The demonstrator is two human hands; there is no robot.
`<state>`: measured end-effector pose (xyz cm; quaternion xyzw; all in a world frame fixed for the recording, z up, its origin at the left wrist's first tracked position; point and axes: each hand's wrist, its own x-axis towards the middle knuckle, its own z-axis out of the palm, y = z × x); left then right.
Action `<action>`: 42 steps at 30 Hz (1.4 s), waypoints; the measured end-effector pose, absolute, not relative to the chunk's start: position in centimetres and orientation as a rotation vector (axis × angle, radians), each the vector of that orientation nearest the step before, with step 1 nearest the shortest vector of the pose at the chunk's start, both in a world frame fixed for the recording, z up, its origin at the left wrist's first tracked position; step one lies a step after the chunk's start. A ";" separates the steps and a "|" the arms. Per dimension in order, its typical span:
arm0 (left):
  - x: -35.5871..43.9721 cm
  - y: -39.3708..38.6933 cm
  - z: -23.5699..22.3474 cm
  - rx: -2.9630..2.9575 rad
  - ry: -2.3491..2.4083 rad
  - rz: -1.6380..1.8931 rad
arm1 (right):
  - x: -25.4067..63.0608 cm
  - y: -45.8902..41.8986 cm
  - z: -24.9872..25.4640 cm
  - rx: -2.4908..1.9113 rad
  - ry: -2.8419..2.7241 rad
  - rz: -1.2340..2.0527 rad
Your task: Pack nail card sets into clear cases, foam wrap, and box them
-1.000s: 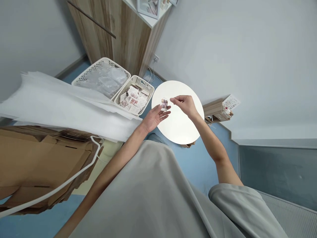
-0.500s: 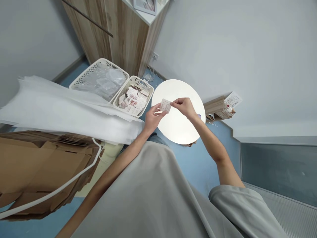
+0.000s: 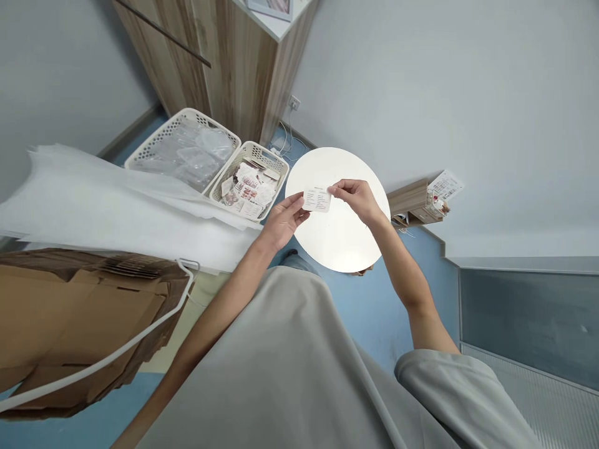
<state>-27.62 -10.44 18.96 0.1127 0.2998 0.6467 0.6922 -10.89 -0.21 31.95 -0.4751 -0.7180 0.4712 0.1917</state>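
Between my two hands is a small white card (image 3: 317, 200) with rounded corners and lines of printed text on the side that shows. My left hand (image 3: 283, 219) pinches its left edge between thumb and fingers. At the card's upper right corner, my right hand (image 3: 357, 197) has thumb and forefinger closed on it. The card is held above a round white table (image 3: 337, 246). Its other side faces away from me.
Left of the table stands a small white basket (image 3: 281, 187) of printed cards, beside a larger basket (image 3: 135, 159) of clear plastic packets. White sheets (image 3: 116, 212), flattened cardboard (image 3: 84, 318) and a white rail (image 3: 107, 354) lie nearer left. A wooden cabinet (image 3: 238, 68) rises behind.
The card has turned from its colourful, nail-like patterned side to its text side. My right hand, apart from it a second ago, has closed on its corner. Both hands now hold it flatter.
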 end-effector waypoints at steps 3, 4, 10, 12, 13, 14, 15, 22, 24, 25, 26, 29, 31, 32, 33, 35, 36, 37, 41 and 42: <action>-27.6 -10.8 19.8 0.228 0.441 1.290 | -10.8 -0.3 32.4 -1.290 -2.030 1.365; -27.4 -10.8 20.1 0.231 0.400 1.253 | -10.8 -0.4 32.4 -1.276 -2.035 1.379; -26.4 -10.6 21.0 0.316 0.424 1.263 | -10.2 0.4 31.3 -1.303 -2.019 1.380; -26.0 -10.2 21.1 0.373 0.505 1.298 | -9.8 1.0 30.6 -1.325 -1.990 1.340; -25.8 -9.9 21.0 0.403 0.563 1.322 | -9.5 1.3 30.2 -1.338 -1.974 1.318; -25.6 -9.6 21.0 0.431 0.631 1.350 | -9.3 1.5 30.0 -1.353 -1.959 1.303; -25.4 -9.4 21.0 0.456 0.707 1.382 | -9.0 1.7 29.7 -1.370 -1.947 1.299; -23.5 -7.3 20.3 0.587 1.170 1.512 | -7.9 2.8 28.7 -1.330 -1.947 1.412; -23.0 -6.8 20.3 0.621 1.250 1.514 | -7.6 3.7 28.2 -1.309 -1.944 1.419; -22.9 -6.5 20.3 0.627 1.272 1.514 | -7.4 4.2 28.0 -1.302 -1.936 1.420; -22.7 -6.3 20.3 0.622 1.280 1.514 | -7.1 4.8 27.8 -1.294 -1.927 1.422; -22.6 -5.4 20.2 0.553 1.248 1.504 | -5.8 6.3 27.2 -1.284 -1.900 1.437; -22.6 -4.8 20.1 0.517 1.220 1.478 | -4.8 7.1 26.9 -1.277 -1.882 1.465; -22.6 -4.5 20.0 0.515 1.211 1.460 | -4.2 7.4 26.8 -1.268 -1.871 1.483; -22.4 -4.2 20.0 0.520 1.208 1.443 | -3.7 7.7 26.6 -1.256 -1.857 1.501; -21.9 -3.7 20.1 0.542 1.209 1.412 | -2.6 8.3 26.3 -1.237 -1.826 1.530; -21.5 -3.4 20.2 0.552 1.215 1.399 | -2.1 8.5 26.1 -1.232 -1.810 1.542; -21.0 -3.1 20.3 0.559 1.226 1.388 | -1.5 8.8 25.8 -1.231 -1.794 1.552; -18.7 -1.9 20.5 0.583 1.290 1.365 | 0.8 9.8 24.8 -1.248 -1.727 1.589; -18.2 -1.6 20.4 0.593 1.306 1.359 | 1.4 10.0 24.4 -1.251 -1.708 1.596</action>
